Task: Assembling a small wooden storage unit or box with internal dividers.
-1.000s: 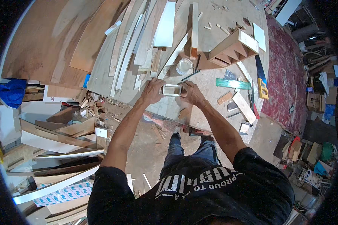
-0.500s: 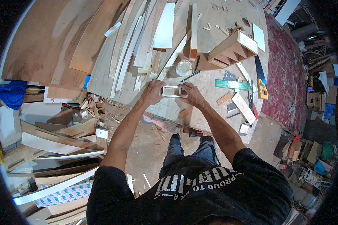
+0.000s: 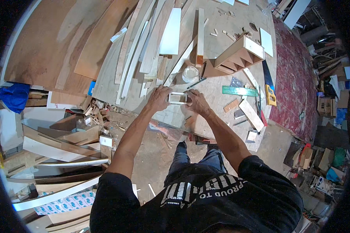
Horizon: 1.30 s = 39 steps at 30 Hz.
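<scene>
A small, pale rectangular frame [image 3: 178,103], open in the middle, is held between my two hands over the near part of the workbench [image 3: 165,116]. My left hand [image 3: 158,99] grips its left end and my right hand [image 3: 198,102] its right end, fingers curled round the short sides. Just beyond the frame stands a clear round tub [image 3: 190,73] with pale contents. Beside the tub lies a dark pen-like stick [image 3: 196,82]. A wooden box with slanted dividers [image 3: 241,56] rests farther off to the right.
Long wood strips [image 3: 138,50] and a white board [image 3: 170,33] lie at the left of the bench. On the right are a green ruler [image 3: 239,91], a handsaw with a yellow handle [image 3: 270,93] and wood offcuts [image 3: 252,115]. Scrap wood [image 3: 62,143] is piled at lower left.
The bench and its things sit slightly lower in the picture. The small frame is tilted a little differently in my hands; both hands keep their hold.
</scene>
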### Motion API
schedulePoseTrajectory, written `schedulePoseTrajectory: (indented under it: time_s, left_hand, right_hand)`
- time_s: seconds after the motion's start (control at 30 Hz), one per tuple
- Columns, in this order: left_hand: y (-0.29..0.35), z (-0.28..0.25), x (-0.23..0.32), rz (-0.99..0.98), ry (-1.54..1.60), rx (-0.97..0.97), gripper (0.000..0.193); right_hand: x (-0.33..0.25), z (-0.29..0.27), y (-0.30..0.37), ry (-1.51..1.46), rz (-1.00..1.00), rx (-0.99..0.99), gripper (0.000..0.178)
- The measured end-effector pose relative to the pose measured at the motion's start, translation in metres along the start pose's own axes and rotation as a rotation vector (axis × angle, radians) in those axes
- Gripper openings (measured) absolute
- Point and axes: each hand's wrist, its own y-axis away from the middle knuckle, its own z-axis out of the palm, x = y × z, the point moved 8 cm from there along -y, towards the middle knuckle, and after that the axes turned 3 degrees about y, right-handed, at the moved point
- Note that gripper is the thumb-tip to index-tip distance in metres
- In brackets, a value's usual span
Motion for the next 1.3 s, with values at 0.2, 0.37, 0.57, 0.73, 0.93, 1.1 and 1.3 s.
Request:
schedulePoseTrajectory:
  time_s: [0.2, 0.37, 0.57, 0.73, 0.93, 1.1, 1.3]
  left_hand:
    - [-0.003, 0.001, 0.004, -0.021, -0.090, -0.024, 0.060]
    - [-0.004, 0.005, 0.004, -0.083, -0.138, -0.020, 0.059]
    - [-0.003, 0.004, 0.005, -0.064, -0.151, -0.041, 0.061]
    - [-0.002, 0.005, 0.003, -0.049, -0.138, -0.056, 0.063]
    - [0.004, 0.004, -0.002, -0.004, -0.136, -0.048, 0.070]
    - [0.003, 0.001, -0.002, 0.009, -0.118, -0.035, 0.074]
    - [0.006, 0.000, 0.003, 0.044, -0.111, -0.059, 0.081]
  right_hand:
    - [-0.001, 0.000, -0.004, 0.038, 0.047, -0.045, 0.062]
    - [-0.002, -0.002, -0.004, 0.068, 0.033, -0.042, 0.063]
    - [0.000, 0.002, -0.003, 0.089, 0.067, -0.103, 0.059]
    - [0.003, 0.002, -0.001, 0.151, 0.013, -0.096, 0.058]
    - [-0.001, 0.004, 0.000, 0.160, -0.009, -0.069, 0.062]
    - [0.002, 0.003, -0.001, 0.126, -0.005, -0.028, 0.064]
    - [0.004, -0.002, 0.003, 0.049, 0.003, -0.027, 0.071]
